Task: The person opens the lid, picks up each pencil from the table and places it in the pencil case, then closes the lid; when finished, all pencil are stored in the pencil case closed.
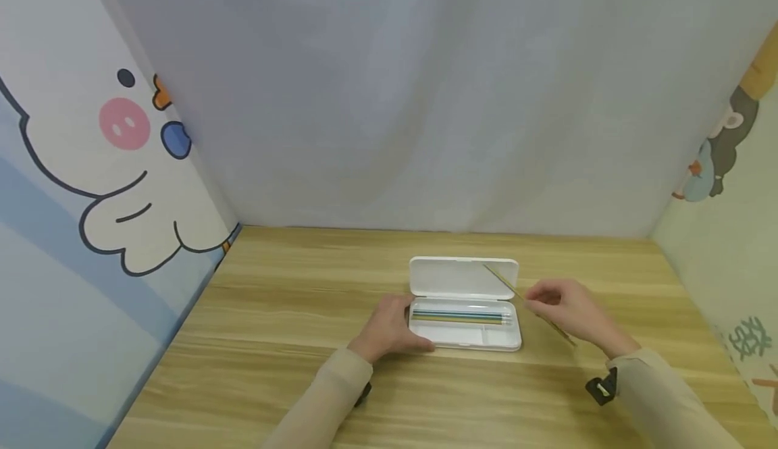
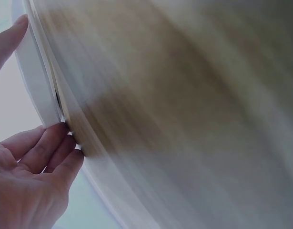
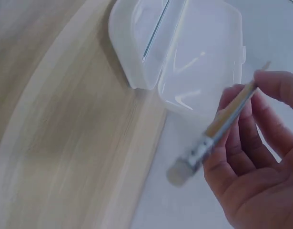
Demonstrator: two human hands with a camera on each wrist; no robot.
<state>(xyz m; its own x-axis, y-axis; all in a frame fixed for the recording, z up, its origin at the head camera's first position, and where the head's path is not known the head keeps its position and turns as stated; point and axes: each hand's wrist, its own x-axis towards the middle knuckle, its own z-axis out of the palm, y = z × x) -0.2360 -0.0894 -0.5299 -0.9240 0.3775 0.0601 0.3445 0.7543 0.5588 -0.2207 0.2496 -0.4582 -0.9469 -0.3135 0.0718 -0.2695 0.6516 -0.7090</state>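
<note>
An open white pencil case (image 1: 446,334) lies on the wooden table, its lid (image 1: 446,279) swung back to the far side. Inside, along the back of its tray, lie several pencils (image 1: 458,317) in blue and yellow. My left hand (image 1: 387,327) holds the left end of the case, thumb along the front edge and fingertips at the side wall (image 2: 37,83). Right of the case, my right hand (image 1: 570,310) pinches a yellowish pencil (image 1: 503,281) between thumb and fingers. That pencil is tilted; its eraser (image 3: 179,172) end points toward me and its other end reaches in front of the lid.
The wooden table (image 1: 273,314) runs back to a pale grey curtain (image 1: 389,111). A cartoon-printed panel (image 1: 55,186) stands at the left, another printed wall (image 1: 717,246) at the right. A dark wrist device (image 1: 602,388) sits by the right sleeve.
</note>
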